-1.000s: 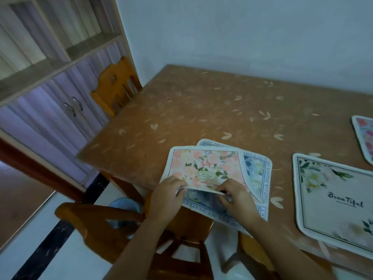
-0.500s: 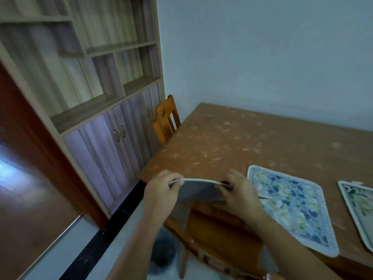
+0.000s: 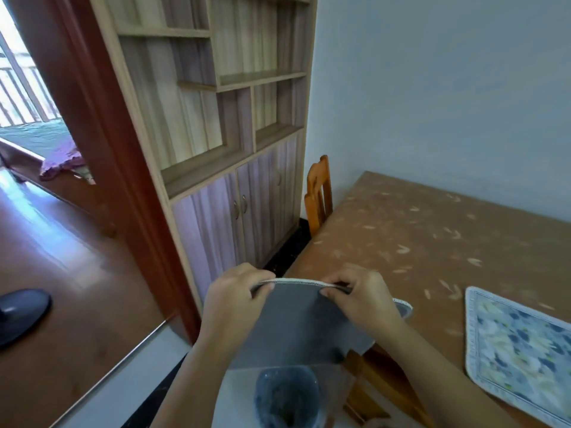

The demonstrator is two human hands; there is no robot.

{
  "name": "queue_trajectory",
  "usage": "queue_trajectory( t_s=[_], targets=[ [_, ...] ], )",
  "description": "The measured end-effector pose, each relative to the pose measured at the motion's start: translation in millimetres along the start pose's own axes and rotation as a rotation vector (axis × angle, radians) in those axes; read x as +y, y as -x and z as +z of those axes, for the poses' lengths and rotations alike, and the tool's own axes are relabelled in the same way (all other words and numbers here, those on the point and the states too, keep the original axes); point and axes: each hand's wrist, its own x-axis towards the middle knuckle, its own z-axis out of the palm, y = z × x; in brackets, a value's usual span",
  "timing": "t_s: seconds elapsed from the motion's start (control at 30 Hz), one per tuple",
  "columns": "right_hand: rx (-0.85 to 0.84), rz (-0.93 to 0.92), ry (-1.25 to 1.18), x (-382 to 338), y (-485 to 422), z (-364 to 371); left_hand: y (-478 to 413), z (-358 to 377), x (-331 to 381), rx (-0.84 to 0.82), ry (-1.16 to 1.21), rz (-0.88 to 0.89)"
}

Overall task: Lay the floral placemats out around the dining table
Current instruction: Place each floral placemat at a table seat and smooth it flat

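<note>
I see the brown leaf-patterned dining table (image 3: 432, 242) at right | blue floral placemat with white border (image 3: 519, 344) flat on its near right edge | grey-backed placemat (image 3: 296, 322) held off the near-left corner | my left hand (image 3: 234, 304) and right hand (image 3: 361, 301) pinch its top edge

wall (image 3: 432, 88): pale blue, bare | shelf cabinet (image 3: 216, 118): light wood, lilac doors | door frame (image 3: 102, 134): red-brown | floor (image 3: 61, 273): glossy wood, daylight glare | chair (image 3: 318, 193): orange wood, by cabinet
</note>
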Motion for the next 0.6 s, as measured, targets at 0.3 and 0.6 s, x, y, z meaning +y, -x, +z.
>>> queue_trajectory(
  t_s=[0.3, 0.6],
  targets=[
    [-0.034, -0.031, -0.043, 2.6, -123.0, 73.5, -111.0, -8.6, -86.4, -0.104, -0.006, -0.026],
    [0.005, 0.074, -0.046, 36.4, -227.6, 94.9, -232.7, 30.8, -135.9, -0.17, 0.078, -0.053]
  ],
)
